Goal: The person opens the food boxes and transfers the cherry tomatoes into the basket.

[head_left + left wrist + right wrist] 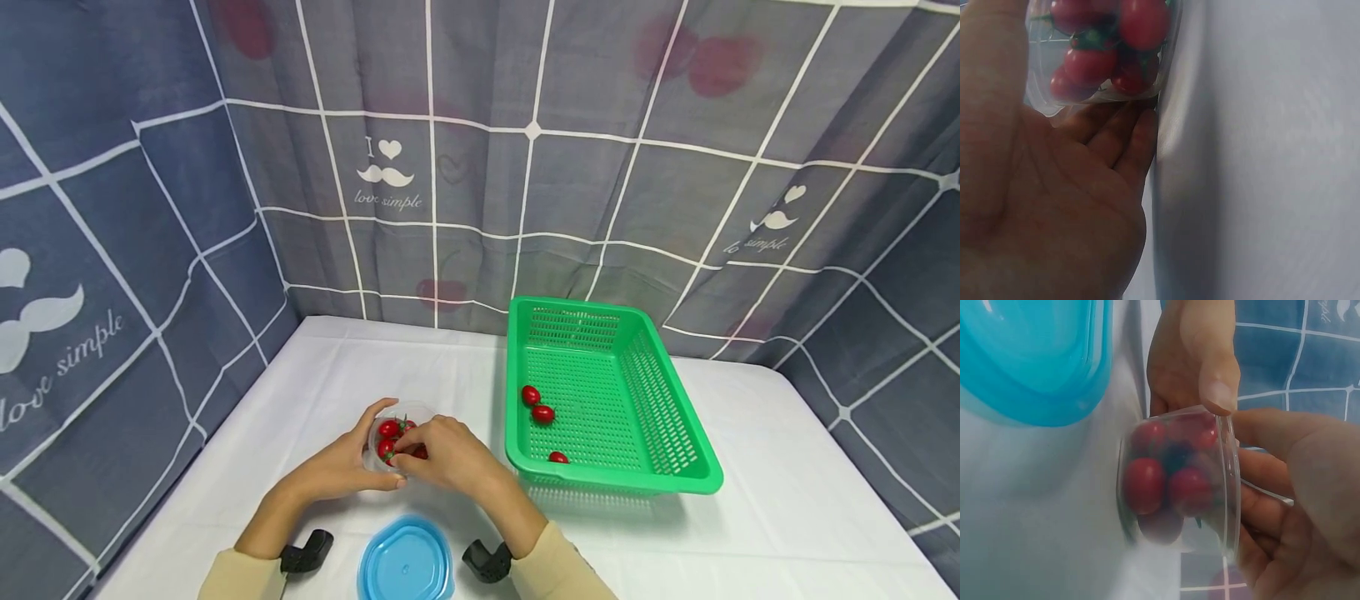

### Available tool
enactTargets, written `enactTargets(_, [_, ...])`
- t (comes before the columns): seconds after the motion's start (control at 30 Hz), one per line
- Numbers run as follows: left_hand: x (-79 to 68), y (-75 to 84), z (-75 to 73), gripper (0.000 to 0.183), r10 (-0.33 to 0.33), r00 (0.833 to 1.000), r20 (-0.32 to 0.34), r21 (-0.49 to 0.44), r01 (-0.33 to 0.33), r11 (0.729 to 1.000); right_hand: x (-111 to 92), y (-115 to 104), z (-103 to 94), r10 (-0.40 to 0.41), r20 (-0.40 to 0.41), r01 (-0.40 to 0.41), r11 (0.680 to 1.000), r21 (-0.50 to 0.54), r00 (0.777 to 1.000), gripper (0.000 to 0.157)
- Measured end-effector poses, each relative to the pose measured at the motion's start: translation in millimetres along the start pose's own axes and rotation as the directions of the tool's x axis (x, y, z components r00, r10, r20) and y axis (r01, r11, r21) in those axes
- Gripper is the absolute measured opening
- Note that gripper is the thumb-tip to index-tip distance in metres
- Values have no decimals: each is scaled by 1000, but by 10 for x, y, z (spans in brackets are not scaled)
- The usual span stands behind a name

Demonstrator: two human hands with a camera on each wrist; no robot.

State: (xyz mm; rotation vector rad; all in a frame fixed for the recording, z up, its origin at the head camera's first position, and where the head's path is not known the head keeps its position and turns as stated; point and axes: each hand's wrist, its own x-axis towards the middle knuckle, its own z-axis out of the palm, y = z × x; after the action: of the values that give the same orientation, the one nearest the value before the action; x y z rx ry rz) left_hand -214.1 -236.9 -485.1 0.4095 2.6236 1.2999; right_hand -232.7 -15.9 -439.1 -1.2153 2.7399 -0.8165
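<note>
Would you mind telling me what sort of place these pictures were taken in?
Most likely a makeshift indoor booth for tabletop work: grid-patterned curtain hangs on three sides of a white-covered table, where a green plastic basket holds a few cherry tomatoes.

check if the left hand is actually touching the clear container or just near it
Touching. The right wrist view shows the left hand with its thumb against the rim of the clear container; the head view shows its fingers curved round the side.
</note>
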Motion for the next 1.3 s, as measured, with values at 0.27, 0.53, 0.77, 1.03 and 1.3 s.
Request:
enactTargets(0.27, [7,1,-1,114,3,1000,6,-13,-3,1000,17,25,19,-7,-7,7,999,48,1000,13])
enactTargets(0.53, [10,7,-4,114,5,1000,6,-11,-5,1000,31,64,27,-32,7,32,996,81,999,15])
enactTargets(0.77, [6,10,3,113,12,1000,11,-7,-12,1000,35,77,12,-98,23,96,993,75,995,15])
enactTargets(1.03, [4,2,3,112,20,1000,6,-11,-20,1000,28,85,-3,-107,24,102,984,144,994,10])
enactTargets(1.3, [6,-14,11,113,17,1000,6,-14,-16,1000,22,120,-10,-70,48,58,975,216,996,7])
